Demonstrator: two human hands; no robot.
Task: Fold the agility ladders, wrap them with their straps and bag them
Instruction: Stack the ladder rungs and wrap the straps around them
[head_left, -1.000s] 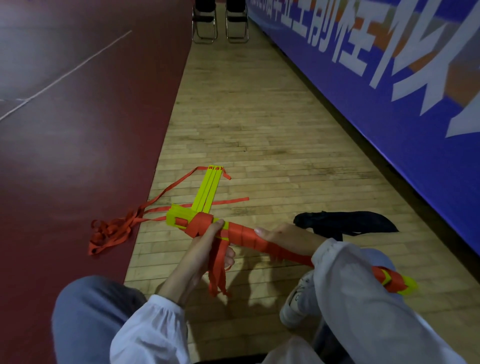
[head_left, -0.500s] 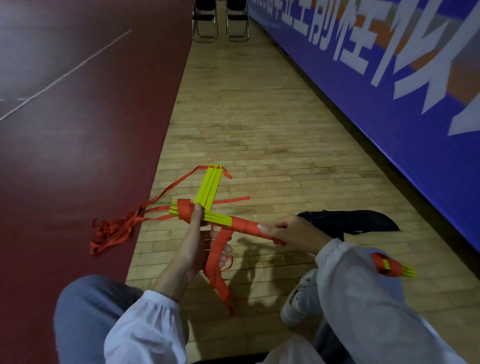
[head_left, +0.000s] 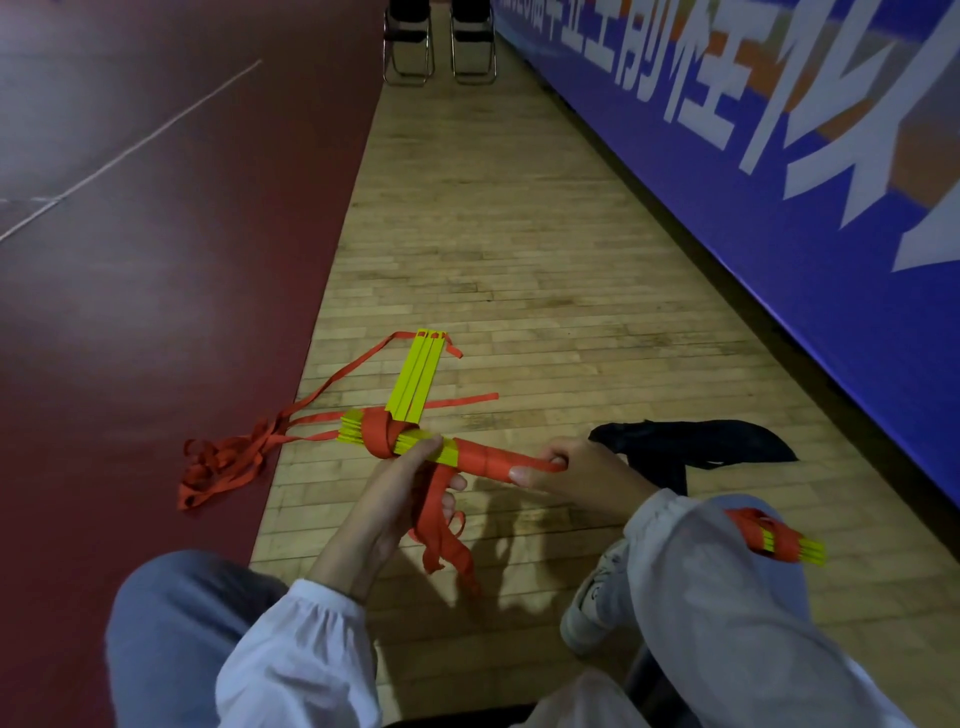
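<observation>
I hold a bundle of yellow ladder rungs (head_left: 447, 453) level in front of me, wound along most of its length with red strap (head_left: 382, 434). My right hand (head_left: 576, 467) grips the wrapped middle of the bundle. My left hand (head_left: 400, 493) holds the loose strap end (head_left: 441, 540), which hangs below, with its fingers against the bundle's left part. The bundle's far end (head_left: 779, 540) shows past my right sleeve. A second set of yellow rungs (head_left: 415, 376) lies on the wooden floor behind, with its tangled red straps (head_left: 223, 462) to the left. A black bag (head_left: 691, 449) lies right of my hands.
A blue banner wall (head_left: 779, 208) runs along the right side. The dark red court mat (head_left: 156, 260) covers the left. Two folding chairs (head_left: 439, 47) stand far ahead. My knees (head_left: 171, 623) and a white shoe (head_left: 597, 608) fill the bottom.
Another turn of red strap has gone round the bundle's left end. My left hand has shifted right along the bundle, and the loose strap end hangs lower beneath it.
</observation>
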